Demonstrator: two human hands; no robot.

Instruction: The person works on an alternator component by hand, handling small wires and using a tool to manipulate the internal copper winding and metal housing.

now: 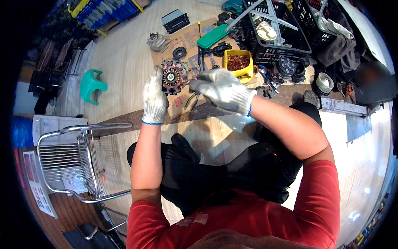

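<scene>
My left hand (154, 93), in a white knit glove, grips the left side of a round motor stator (171, 77) with radial copper windings, on the brown cardboard (178, 110). My right hand (219, 92), gloved too, is closed on pliers with dark green handles (191, 100), just right of the stator; the pliers' tips are too small to make out. A black ring (179, 53) lies just beyond the stator. A yellow container (238, 56) of copper scraps stands beyond my right hand.
Black crates (273, 50), assorted parts and tools, and a white slotted drum (324, 83) crowd the right. A green stool (91, 85) and chrome chair (66, 141) stand left. A blue rack (103, 14) is at the back; a green-handled tool (213, 35) lies beyond the container.
</scene>
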